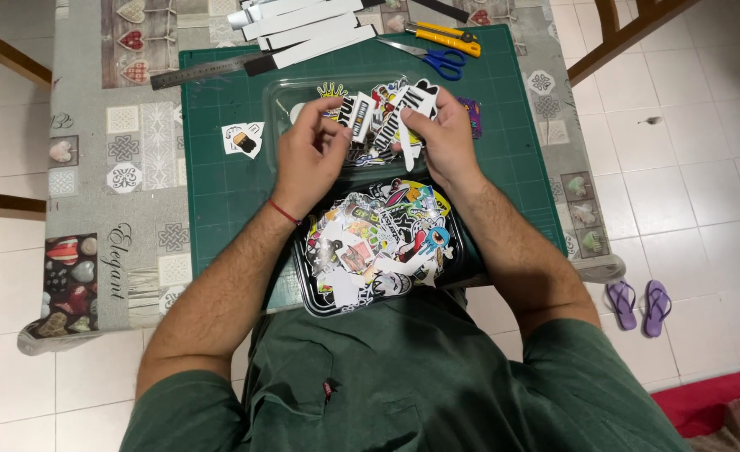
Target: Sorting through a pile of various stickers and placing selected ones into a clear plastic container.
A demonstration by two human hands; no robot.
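Hands cover the middle of the far clear tray (pixel 290 100), so what sits under them can't be read; the near black tray (pixel 313 293) runs off the desk (pixel 94 167) edge over the lap, rim mostly buried. White strips (pixel 303 25) at the far edge are cut off by the frame, about five visible. Two trays, one pair of blue-handled scissors (pixel 437 57), one yellow knife (pixel 447 38), one steel ruler (pixel 202 71), one loose sticker (pixel 243 138) on the green mat (pixel 219 192) left of the clear tray, two purple sandals (pixel 639 305) on the floor right. Stickers in the trays too many and too overlapped to count. Left hand (pixel 307 159) fingers pinched on a black-and-white sticker (pixel 356 110); right hand (pixel 447 138) fingers pinched on a long black-and-white lettered sticker (pixel 397 125). Both held over the clear tray, just beside each other. Pile in the black tray is die-cut, multicoloured, white-edged.
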